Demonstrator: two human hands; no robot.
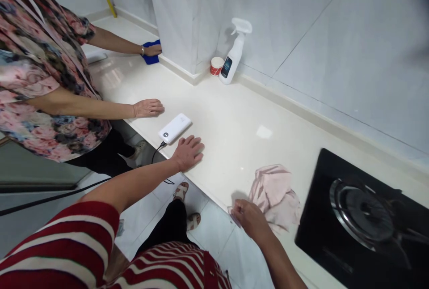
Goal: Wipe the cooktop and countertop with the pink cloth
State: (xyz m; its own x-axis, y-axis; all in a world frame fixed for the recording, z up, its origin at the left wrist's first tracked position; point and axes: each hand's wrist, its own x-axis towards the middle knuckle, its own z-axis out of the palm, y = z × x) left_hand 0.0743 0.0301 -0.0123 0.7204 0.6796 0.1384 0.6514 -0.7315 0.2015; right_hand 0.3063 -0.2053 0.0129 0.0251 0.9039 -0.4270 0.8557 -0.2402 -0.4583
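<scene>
My left hand (188,153) lies flat on the counter near its front edge, fingers spread and holding nothing. Just beyond it is a white power bank (176,128) with a black cable plugged into its near end. At the counter edge on the right, the fingers of my right hand (247,218) are curled closed. A thin pinkish bit shows below them; whether it belongs to the cloth I cannot tell. Behind that hand, and partly covered by it, a crumpled pale pink cloth (275,190) rests on the counter.
A black gas stove (362,222) is set in the counter (221,146) at right. By the wall stand a white spray bottle (233,54) and a red-and-white tub (216,66). At left, a co-worker's hand (154,50) presses a blue cloth (151,59); their other hand rests on the counter.
</scene>
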